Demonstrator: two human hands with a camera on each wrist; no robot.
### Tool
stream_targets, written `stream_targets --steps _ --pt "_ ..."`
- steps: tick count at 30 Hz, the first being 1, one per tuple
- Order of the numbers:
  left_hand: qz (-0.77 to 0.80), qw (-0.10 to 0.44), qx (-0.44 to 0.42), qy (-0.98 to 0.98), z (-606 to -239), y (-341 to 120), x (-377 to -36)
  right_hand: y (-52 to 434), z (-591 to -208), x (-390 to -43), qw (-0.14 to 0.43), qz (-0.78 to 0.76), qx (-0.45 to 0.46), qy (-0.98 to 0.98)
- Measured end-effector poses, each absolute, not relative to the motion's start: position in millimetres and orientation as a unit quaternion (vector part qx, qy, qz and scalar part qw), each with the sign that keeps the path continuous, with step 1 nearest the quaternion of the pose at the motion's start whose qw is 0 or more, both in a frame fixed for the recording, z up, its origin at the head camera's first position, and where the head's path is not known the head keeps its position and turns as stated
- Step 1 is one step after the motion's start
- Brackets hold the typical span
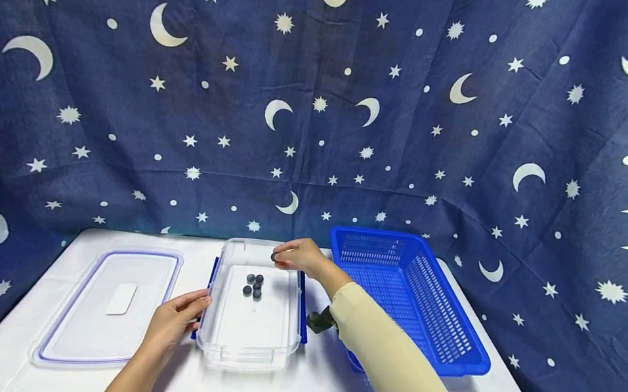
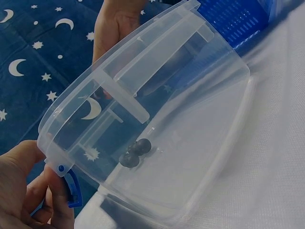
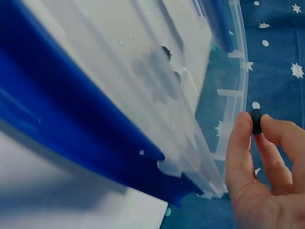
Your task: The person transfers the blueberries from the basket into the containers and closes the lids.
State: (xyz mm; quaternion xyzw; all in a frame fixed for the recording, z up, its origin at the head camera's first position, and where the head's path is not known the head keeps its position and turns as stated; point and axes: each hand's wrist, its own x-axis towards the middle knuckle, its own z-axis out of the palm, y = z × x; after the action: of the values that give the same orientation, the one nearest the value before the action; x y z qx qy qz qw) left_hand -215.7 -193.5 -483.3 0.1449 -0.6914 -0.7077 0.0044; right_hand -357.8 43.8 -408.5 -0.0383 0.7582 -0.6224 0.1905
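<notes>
A clear plastic container (image 1: 224, 336) with blue side clips stands on the white table. Several small dark balls (image 1: 254, 285) lie on its floor, also seen as dark balls (image 2: 136, 152) in the left wrist view. My right hand (image 1: 297, 257) hovers over the container's far rim and pinches one dark ball (image 3: 256, 121) between thumb and fingertips. My left hand (image 1: 176, 320) holds the container's near left side, its fingers (image 2: 28, 191) by a blue clip (image 2: 72, 187).
The container's clear lid (image 1: 109, 301) lies flat to the left. A blue mesh basket (image 1: 414, 295) stands to the right, close to my right forearm. A star-and-moon cloth (image 1: 326, 105) hangs behind the table. A small dark object (image 1: 321, 320) sits between container and basket.
</notes>
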Motion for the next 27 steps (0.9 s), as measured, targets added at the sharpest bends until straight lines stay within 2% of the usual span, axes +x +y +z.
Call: stream_targets --steps 18,27 --pt "-0.708 0.005 0.145 -0.692 -482.2 -192.5 -215.5 17.8 -411.0 -349.6 0.153 -0.501 -0.026 0.852" --pt "-0.705 0.008 0.147 -0.694 -482.4 -193.0 -216.7 9.7 -417.4 -362.8 0.156 -0.375 -0.046 0.913"
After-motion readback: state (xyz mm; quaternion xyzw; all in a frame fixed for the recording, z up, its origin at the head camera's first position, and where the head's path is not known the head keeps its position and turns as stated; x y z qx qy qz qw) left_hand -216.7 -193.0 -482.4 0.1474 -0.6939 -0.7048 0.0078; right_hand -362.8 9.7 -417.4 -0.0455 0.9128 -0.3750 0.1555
